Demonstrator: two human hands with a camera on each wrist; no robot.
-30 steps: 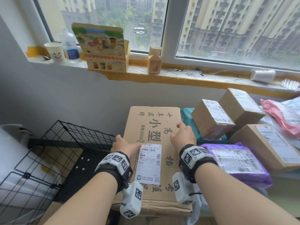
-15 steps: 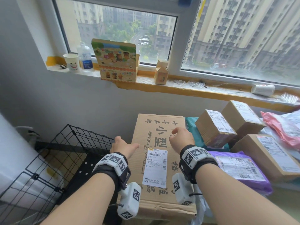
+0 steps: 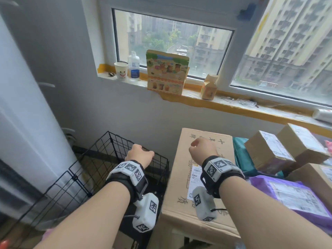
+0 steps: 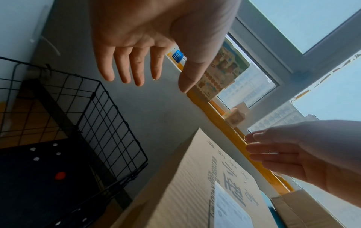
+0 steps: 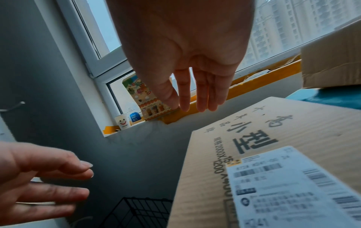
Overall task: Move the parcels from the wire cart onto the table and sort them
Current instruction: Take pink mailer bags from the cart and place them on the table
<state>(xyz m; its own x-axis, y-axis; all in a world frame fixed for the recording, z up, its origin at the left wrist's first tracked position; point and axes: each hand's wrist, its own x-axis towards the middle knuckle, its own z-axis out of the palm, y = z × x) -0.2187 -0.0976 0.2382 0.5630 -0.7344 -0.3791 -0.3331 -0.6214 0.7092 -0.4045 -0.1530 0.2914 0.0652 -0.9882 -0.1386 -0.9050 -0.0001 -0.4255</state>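
Note:
A large flat cardboard box [image 3: 181,178] with a white shipping label [image 5: 293,185] lies on the table beside the black wire cart [image 3: 100,169]. My left hand [image 3: 139,154] hovers over the cart's right rim, fingers straight and apart [image 4: 136,74], holding nothing. My right hand [image 3: 203,150] hangs just above the box's far half, fingers straight [image 5: 203,98], not touching it. The left wrist view shows the cart [image 4: 93,111] with its dark floor. To the right of the big box lie small cardboard boxes [image 3: 267,151], a teal bag [image 3: 240,155] and a purple bag [image 3: 296,196].
The windowsill [image 3: 224,103] holds a paper cup [image 3: 121,70], a clear bottle [image 3: 133,66], a colourful carton [image 3: 166,72] and a small brown carton [image 3: 209,88]. A white upright panel [image 3: 27,114] stands left of the cart. The wall is close behind the cart and the box.
Both hands have lifted off the large box. The left hand has moved left over the wire cart. The head view has risen and turned left.

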